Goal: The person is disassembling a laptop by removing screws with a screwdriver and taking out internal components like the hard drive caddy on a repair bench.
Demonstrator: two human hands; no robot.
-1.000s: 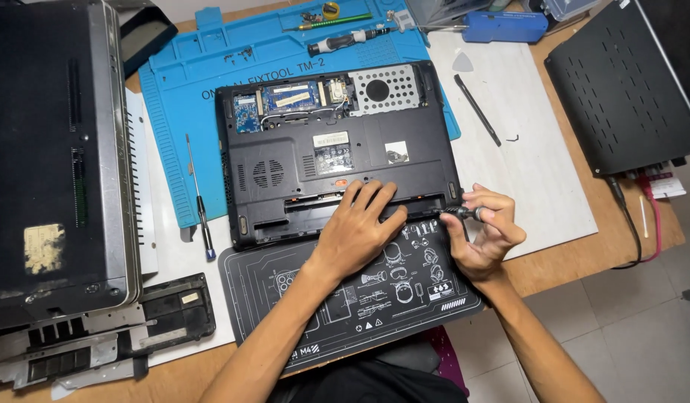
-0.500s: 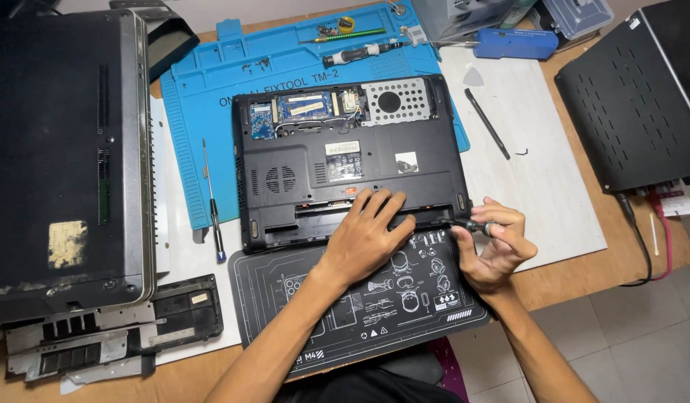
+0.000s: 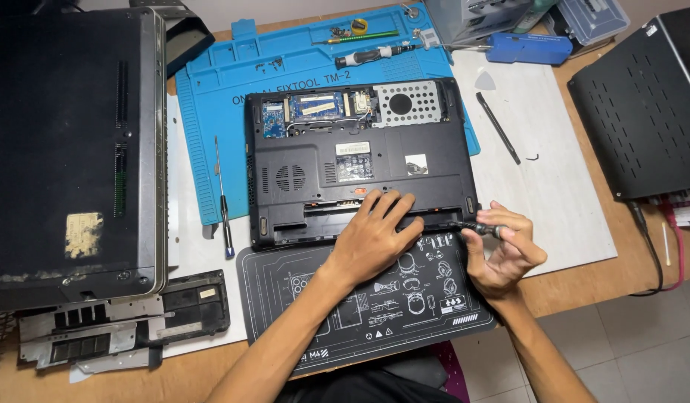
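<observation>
Pressing your flat left hand (image 3: 371, 242) (fingers spread) on the upturned black plastic laptop (image 3: 358, 160), your right hand (image 3: 502, 250) pinches a small black-handled screwdriver (image 3: 479, 227) at its front edge.

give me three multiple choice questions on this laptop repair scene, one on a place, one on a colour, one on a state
1. Where does the left hand rest?
A. on the near edge of the laptop
B. on the big black case at left
C. on the wooden table edge

2. What colour is the mat under the far end of the laptop?
A. red
B. blue
C. green

3. What state is the laptop in?
A. closed, all covers on
B. open with the screen lit
C. bottom up, covers off, boards showing

Answers:
1. A, the fingers lie spread on the laptop's near edge.
2. B, the ribbed mat is bright blue.
3. C, the vented underside faces up and green boards show along the far edge, while the right hand holds a screwdriver at the near right corner.
</observation>
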